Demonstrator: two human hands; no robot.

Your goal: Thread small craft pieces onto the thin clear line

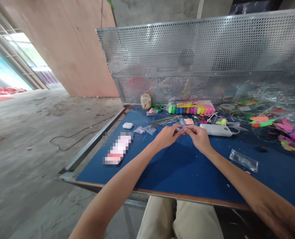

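Note:
My left hand [167,136] and my right hand [199,136] meet above the middle of the blue table [177,166]. Both have thumb and forefinger pinched together, tips almost touching. Whatever sits between the fingertips is too small and too covered to name; a bit of clear film shows beside them. Just behind the fingers lies a peach-coloured piece [189,121]. A bundle of thin metal wires [165,120] spreads to the left of it. Close to my right hand is a long white case with a cord [215,130]. Small clear bags [139,129] lie left of my left hand.
A pack of coloured clay [192,109] stands by the perforated metal screen [162,59]. A white earbud case [127,125] and a blurred-out pink item [119,147] lie left. On the right are a clear sachet [244,161] and bright foam shapes [261,121].

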